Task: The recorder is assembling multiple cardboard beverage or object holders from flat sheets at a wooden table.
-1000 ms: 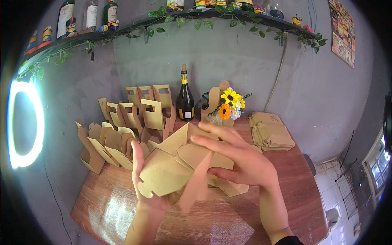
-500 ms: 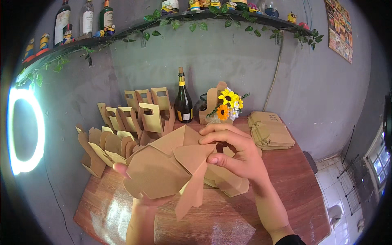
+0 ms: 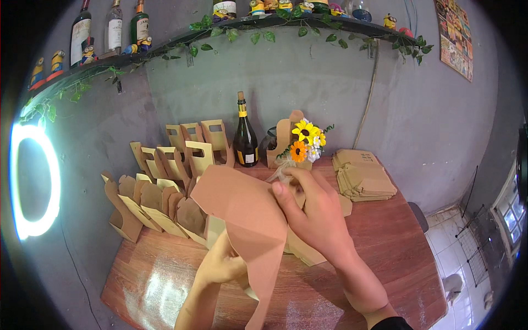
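A partly folded brown cardboard box (image 3: 242, 201) is held up over the near middle of the table. It is tilted, and a long narrow flap hangs from it toward the lower edge. My left hand (image 3: 223, 264) grips it from beneath and the left, with most of its fingers behind the cardboard. On the upper right edge, my right hand (image 3: 316, 212) has its thumb on the near face and its fingers bent over the far side. Below and behind my right hand lie flat cardboard pieces (image 3: 305, 250), partly hidden.
Folded cardboard carriers with handle slots (image 3: 199, 157) stand at the back left beside several open boxes (image 3: 157, 203). A dark bottle (image 3: 246, 137) and artificial flowers (image 3: 305, 137) stand at the back. Flat cardboard blanks (image 3: 363, 173) are stacked at the right of the wooden table (image 3: 385, 258).
The box has been turned, so a different face and the long hanging flap now show. My left hand has shifted right beneath it; my right hand's thumb has moved up along its edge.
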### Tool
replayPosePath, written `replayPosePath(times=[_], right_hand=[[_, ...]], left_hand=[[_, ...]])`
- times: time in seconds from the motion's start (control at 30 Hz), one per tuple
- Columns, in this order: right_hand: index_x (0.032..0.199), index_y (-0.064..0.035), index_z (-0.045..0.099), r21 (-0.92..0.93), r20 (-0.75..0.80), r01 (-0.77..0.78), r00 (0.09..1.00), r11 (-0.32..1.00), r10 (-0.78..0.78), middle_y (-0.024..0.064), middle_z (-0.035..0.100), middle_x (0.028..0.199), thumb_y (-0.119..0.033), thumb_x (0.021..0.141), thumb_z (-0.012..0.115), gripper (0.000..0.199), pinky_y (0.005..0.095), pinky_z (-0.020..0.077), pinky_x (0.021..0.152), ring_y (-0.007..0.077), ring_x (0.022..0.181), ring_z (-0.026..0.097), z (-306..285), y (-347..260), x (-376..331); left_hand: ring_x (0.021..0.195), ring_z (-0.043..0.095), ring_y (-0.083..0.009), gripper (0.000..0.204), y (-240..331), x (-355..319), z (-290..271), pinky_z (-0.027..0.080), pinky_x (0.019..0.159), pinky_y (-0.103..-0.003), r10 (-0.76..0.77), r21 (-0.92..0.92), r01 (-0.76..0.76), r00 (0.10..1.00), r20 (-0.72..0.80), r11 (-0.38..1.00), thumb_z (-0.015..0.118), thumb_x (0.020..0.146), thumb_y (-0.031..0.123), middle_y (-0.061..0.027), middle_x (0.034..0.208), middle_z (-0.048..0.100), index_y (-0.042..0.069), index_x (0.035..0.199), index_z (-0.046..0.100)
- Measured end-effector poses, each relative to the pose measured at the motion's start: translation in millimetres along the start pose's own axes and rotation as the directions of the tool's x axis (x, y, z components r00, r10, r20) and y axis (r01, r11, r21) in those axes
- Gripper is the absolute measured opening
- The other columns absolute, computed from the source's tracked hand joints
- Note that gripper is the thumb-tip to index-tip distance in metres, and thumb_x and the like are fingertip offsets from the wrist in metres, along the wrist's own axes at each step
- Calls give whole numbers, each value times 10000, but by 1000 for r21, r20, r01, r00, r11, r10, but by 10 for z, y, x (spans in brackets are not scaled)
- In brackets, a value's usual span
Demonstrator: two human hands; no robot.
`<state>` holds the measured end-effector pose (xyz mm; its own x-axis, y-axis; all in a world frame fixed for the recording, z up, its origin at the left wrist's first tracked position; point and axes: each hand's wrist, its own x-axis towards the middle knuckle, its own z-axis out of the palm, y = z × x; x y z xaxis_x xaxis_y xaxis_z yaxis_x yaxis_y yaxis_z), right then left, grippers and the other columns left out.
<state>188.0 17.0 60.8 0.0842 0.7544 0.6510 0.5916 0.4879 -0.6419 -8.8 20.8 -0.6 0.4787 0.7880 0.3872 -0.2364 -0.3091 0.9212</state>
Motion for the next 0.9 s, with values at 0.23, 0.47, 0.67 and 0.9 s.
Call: replayPosePath(times=[0.23,0.47,0.67,0.9], right_hand=[[1201,-51,619,226,264,477,809,849,-525,110,628,1169,-292,770,758,514,389,396,979,285,1139,563,-210,-291,-123],[1106,-64,679,199,214,440,852,876,-477,57,654,1126,-269,718,796,455,358,387,948,246,1131,570,-114,-296,-167],[1003,-55,701,133,100,413,899,901,-427,29,687,1024,-251,698,817,381,334,384,889,221,1076,595,-29,-265,-171],[894,-12,678,270,-87,282,959,920,-269,95,674,834,-180,783,762,218,321,441,687,204,796,644,-6,-307,-101]], left_hand=[[1067,552,-141,565,10,56,-136,469,862,-291,-48,-328,18,995,-83,945,718,821,205,-67,1152,582,-11,1273,458],[1063,558,-152,560,253,107,-146,466,873,-301,27,-162,-30,1000,-16,986,707,831,221,-65,1150,588,-9,1278,460],[1059,563,-161,556,358,165,-181,463,882,-309,77,-30,-76,995,62,997,697,840,234,-64,1148,593,-8,1282,461],[1056,568,-170,553,595,-54,-151,461,891,-318,137,141,-152,984,110,978,688,849,247,-62,1146,598,-6,1285,462]])
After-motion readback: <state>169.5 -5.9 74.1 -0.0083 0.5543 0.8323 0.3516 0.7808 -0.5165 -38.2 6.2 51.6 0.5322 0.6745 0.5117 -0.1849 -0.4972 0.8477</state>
